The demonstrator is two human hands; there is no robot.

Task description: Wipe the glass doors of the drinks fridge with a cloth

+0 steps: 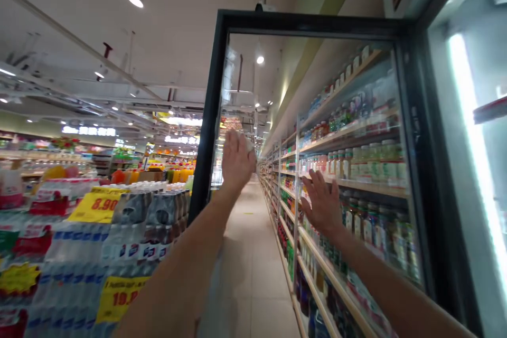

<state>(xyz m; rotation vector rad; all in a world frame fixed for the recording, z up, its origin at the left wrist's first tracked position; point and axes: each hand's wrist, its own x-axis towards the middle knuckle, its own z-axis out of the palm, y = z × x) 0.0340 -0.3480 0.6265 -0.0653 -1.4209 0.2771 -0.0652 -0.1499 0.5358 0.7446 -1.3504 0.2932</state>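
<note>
A glass fridge door (317, 24) with a dark frame stands swung open in front of me. My left hand (237, 161) is raised at the left part of the pane, fingers stretched out and lying flat against or close to the glass. A small pale patch shows beside its fingertips; whether it is a cloth or a reflection I cannot tell. My right hand (321, 203) is up before the middle of the pane, fingers spread, with nothing visible in it. Whether its palm touches the glass is unclear.
Through the glass, long shelves (352, 129) of bottled drinks run along an aisle floor (249, 253). On the left, stacked packs of bottles (79, 243) carry yellow price signs (97, 206). To the right is the fridge's lit interior (471, 132).
</note>
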